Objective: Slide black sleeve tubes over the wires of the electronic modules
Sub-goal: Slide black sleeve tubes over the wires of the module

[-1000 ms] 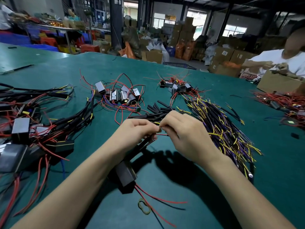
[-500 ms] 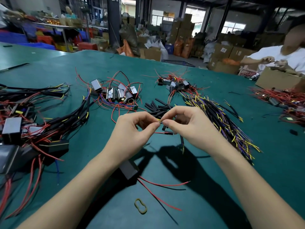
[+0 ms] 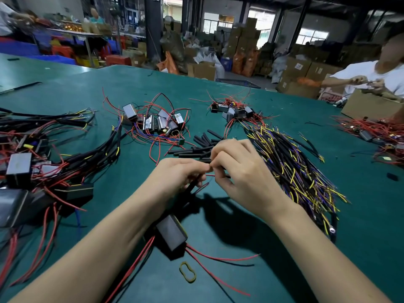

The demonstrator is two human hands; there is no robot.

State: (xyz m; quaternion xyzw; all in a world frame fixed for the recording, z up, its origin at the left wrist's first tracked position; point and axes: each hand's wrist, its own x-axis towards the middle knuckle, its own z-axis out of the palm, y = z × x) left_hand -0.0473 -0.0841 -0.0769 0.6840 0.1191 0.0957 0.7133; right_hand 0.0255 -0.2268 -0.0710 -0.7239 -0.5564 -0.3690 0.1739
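I had both hands meeting just above centre frame; my left hand pinched a black sleeve tube that ran down from its fingers, and my right hand pinched the thin wires at the tube's mouth, fingertips of the two hands touching; exactly how far the wires sat inside the tube I could not tell. The module those wires belonged to lay on the green worktop below my left wrist, red leads trailing from it toward the lower frame.

I judged the sleeve light and soft, apt to buckle if squeezed mid-length, so best held close behind its open end; the wires looked limp and springy, likely to splay unless pinched right at their tips; nothing seemed fragile.

Spare sleeves lay in a loose heap just beyond my knuckles; a bundle of yellow and purple wires sprawled to the right, near my right wrist and liable to snag; unsleeved modules sat upper centre, finished ones at left; a rubber band lay at bottom centre; another person worked at upper right.
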